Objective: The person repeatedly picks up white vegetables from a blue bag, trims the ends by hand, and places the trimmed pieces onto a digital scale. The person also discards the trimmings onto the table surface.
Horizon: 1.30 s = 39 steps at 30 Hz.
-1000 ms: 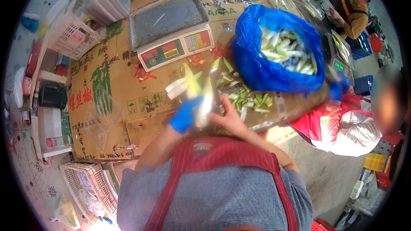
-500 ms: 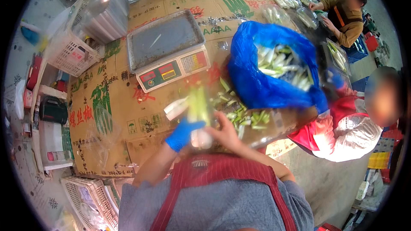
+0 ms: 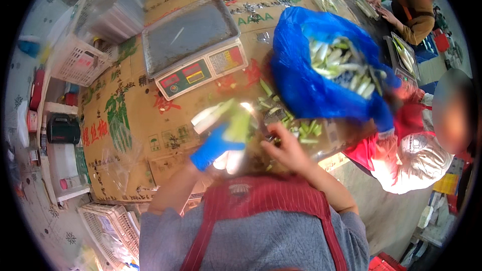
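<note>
The blue-gloved left hand (image 3: 215, 145) has drawn nearer the chest, fingers grasping a pale-green vegetable stalk (image 3: 226, 118); the bare right hand (image 3: 288, 148) stays clenched beside it, mid-trim.

Worktable (image 3: 150, 135) covered in flattened printed cardboard, digital scale (image 3: 193, 45) sits mid-table as reference. Left of the scale: white plastic basket (image 3: 75, 62), and past the table edge a white shelf unit (image 3: 55, 160) on a speckled light floor (image 3: 35, 216). Right of the scale, a second metal tray scale (image 3: 406, 55) in front of a seated person.
</note>
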Tool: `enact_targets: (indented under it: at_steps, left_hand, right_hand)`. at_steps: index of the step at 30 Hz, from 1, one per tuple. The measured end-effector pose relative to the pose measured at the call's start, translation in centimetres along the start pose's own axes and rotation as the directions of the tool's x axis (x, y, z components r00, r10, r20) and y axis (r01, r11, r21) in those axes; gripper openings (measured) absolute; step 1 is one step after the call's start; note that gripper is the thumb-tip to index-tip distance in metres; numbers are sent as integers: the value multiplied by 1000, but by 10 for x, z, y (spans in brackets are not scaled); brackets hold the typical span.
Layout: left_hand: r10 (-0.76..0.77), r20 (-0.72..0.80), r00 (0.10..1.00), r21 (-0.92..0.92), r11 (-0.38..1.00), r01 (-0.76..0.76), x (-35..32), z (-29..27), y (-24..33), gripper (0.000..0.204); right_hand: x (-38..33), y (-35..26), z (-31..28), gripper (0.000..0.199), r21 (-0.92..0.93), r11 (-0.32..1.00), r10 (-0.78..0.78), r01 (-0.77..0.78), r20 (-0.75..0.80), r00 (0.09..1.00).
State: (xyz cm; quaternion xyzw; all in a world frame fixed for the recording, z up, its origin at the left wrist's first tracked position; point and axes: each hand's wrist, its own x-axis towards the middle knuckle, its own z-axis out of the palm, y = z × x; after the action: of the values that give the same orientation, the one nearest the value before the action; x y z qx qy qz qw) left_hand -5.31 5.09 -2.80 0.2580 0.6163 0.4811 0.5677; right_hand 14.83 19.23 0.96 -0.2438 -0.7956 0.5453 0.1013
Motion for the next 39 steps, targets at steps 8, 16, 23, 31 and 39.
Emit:
enact_targets:
  at_steps: [8,16,23,31,39]
  left_hand:
    - [-47,69,997,166,986,35,8,0,-2,80]
    - [-131,192,973,197,976,93,11,11,24,63]
    - [-133,195,972,207,974,92,11,-23,22,68]
    - [15,279,960,343,932,-114,3,-27,33,70]
    - [-246,596,764,-30,945,327,-8,-15,40,78]
  right_hand:
    - [1,5,12,29,-510,857,-69,74,28,997]
    - [-2,24,22,20,-587,808,-56,43,-4,998]
    - [-42,93,0,21,-553,807,192,-209,-89,977]
    - [-15,38,-5,25,-326,939,-140,113,-61,988]
    - [6,24,1,20,-400,906,-109,137,93,990]
